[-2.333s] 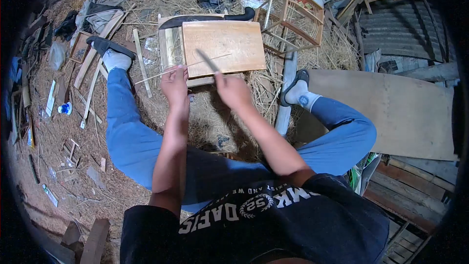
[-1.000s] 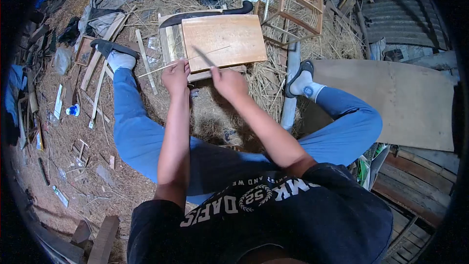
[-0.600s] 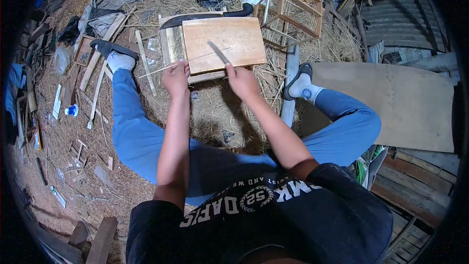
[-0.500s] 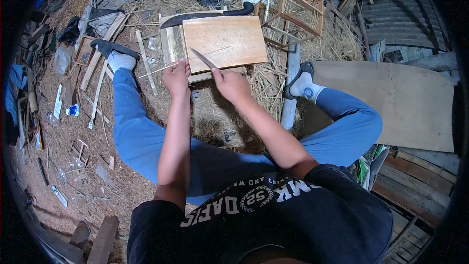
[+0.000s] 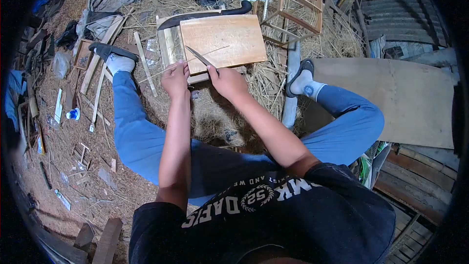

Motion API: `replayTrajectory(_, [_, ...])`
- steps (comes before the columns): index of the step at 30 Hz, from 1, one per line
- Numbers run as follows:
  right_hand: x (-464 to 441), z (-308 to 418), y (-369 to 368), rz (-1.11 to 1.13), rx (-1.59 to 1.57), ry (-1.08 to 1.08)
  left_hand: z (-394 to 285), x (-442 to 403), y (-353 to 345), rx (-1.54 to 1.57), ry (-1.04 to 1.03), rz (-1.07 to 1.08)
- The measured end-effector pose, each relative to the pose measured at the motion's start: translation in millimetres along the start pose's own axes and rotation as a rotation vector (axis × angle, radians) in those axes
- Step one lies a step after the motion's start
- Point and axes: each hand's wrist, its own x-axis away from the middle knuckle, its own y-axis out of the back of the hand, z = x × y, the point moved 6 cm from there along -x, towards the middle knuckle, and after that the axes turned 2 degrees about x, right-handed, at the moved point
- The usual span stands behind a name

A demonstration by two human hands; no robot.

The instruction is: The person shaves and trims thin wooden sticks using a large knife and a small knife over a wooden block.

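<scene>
My left hand [image 5: 175, 78] pinches a thin stick [image 5: 215, 51] that slants out past my fingers over a wooden board [image 5: 239, 39]. Just beside it, my right hand [image 5: 230, 83] grips a knife [image 5: 198, 55], its blade crossing the stick. Beyond my right hand, a wooden frame [image 5: 303, 0] stands off rightward.

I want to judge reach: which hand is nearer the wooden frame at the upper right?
Right. The right hand, holding a knife, is below and left of the wooden frame; the left hand, holding a thin stick, is farther left.
</scene>
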Motion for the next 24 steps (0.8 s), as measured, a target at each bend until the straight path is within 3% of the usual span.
replayTrajectory(17, [2.5, -1.5, 9.7, -0.003, 0.038, -0.024, 5.0, -1.4, 1.3, 0.034, -0.044, 0.011])
replayTrajectory(20, [-1.0, -22.8, 20.6, 0.016, 0.051, -0.100, 1.4, 2.1, -0.7, 0.040, -0.032, -0.001])
replayTrajectory(24, [-12.6, -83.9, 49.3, -0.117, 0.049, -0.230, 3.7, -1.0, 1.0, 0.051, -0.037, -0.006])
